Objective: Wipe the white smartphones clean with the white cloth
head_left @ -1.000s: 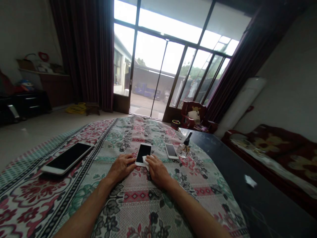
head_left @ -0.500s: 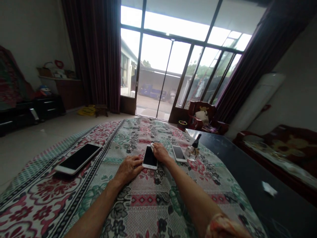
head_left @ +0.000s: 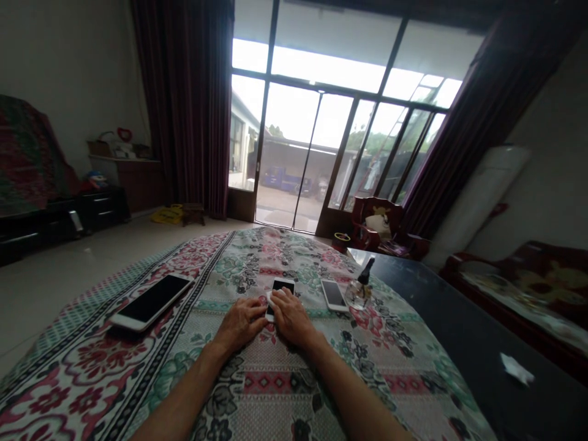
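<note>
A white smartphone [head_left: 285, 285] with a dark screen lies on the flowered tablecloth [head_left: 257, 380], partly covered by my right hand [head_left: 288, 313]. Under those fingers is a small white tissue [head_left: 269, 296], pressed on the screen. My left hand [head_left: 242, 320] rests on the cloth, its thumb and fingertips closed at the phone's left edge. To the right lie a second white smartphone [head_left: 335, 295] and a clear glass bottle [head_left: 357, 295] with a black nozzle. A larger white-framed phone or tablet [head_left: 154, 300] lies off to the left.
A black tabletop [head_left: 463, 318] adjoins the cloth on the right, with a crumpled white tissue [head_left: 517, 369] on it. Beyond stand a carved wooden chair [head_left: 374, 223], a small stool [head_left: 193, 214] and a glass door [head_left: 294, 159]. A wooden bench [head_left: 542, 275] stands far right.
My right hand has slid with the tissue from the phone's upper right down toward its lower part, now covering much of the screen. My left hand stays at the phone's edge. The view has tilted slightly.
</note>
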Demonstrator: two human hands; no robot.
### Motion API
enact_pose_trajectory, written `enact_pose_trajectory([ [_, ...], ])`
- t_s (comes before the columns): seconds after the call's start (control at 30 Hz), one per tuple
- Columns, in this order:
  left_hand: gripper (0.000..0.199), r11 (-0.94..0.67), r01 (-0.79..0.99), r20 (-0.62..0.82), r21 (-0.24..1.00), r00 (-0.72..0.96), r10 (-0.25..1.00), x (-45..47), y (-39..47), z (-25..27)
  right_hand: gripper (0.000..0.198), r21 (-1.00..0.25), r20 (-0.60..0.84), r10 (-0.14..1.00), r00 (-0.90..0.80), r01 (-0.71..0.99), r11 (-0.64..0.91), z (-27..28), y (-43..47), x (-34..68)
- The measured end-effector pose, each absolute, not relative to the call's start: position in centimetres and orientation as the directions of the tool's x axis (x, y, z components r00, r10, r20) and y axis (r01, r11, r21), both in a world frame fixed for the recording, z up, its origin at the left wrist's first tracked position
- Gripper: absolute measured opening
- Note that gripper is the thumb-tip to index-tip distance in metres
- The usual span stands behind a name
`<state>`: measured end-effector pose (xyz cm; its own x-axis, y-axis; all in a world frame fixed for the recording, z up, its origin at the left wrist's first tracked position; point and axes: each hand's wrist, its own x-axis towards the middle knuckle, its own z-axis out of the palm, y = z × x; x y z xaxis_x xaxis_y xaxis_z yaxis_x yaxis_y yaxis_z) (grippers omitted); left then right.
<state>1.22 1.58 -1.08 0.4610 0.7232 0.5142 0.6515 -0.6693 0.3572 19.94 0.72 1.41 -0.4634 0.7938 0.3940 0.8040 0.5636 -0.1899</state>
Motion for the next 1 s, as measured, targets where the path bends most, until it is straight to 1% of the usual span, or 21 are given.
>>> enact_pose_trajectory([
  [0.1,0.025,-0.674,0.645,0.508,0.361,0.47,0.722,1.2,1.5,-1.1,0.032,-0.222,0.405,0.789,-0.462,0.787,0.576,1.4,-0.2,19.9],
  [0.17,0.025,-0.669,0.647,0.504,0.365,0.467,0.727,1.3,1.5,-1.1,0.033,-0.25,0.407,0.804,-0.433,0.794,0.554,1.1,-0.2,20.0],
  [0.33,0.024,-0.628,0.683,0.507,0.374,0.416,0.755,1.5,1.2,-1.0,0.034,-0.32,0.427,0.873,-0.235,0.864,0.389,0.2,0.9,20.6],
  [0.4,0.024,-0.626,0.689,0.506,0.365,0.417,0.755,1.7,1.1,-0.9,0.034,-0.336,0.432,0.882,-0.188,0.874,0.351,0.2,1.1,20.8],
  [0.63,0.021,-0.637,0.696,0.495,0.331,0.446,0.745,2.3,0.4,-0.7,0.033,-0.349,0.447,0.873,-0.196,0.86,0.372,0.4,0.8,20.8],
  [0.73,0.018,-0.658,0.676,0.506,0.332,0.461,0.729,2.7,-0.1,-0.6,0.033,-0.358,0.461,0.863,-0.206,0.847,0.393,0.2,0.6,20.6],
  [0.83,0.016,-0.659,0.667,0.516,0.346,0.451,0.728,3.0,-0.4,-0.6,0.032,-0.366,0.467,0.865,-0.185,0.85,0.379,0.2,0.3,20.4],
  [0.93,0.019,-0.642,0.676,0.524,0.362,0.422,0.74,3.1,-0.5,-0.8,0.03,-0.358,0.481,0.863,-0.158,0.863,0.357,0.3,0.0,20.2],
  [1.0,0.023,-0.641,0.676,0.527,0.363,0.418,0.74,3.1,-0.4,-0.9,0.027,-0.351,0.497,0.852,-0.167,0.859,0.373,0.5,-0.1,20.2],
])
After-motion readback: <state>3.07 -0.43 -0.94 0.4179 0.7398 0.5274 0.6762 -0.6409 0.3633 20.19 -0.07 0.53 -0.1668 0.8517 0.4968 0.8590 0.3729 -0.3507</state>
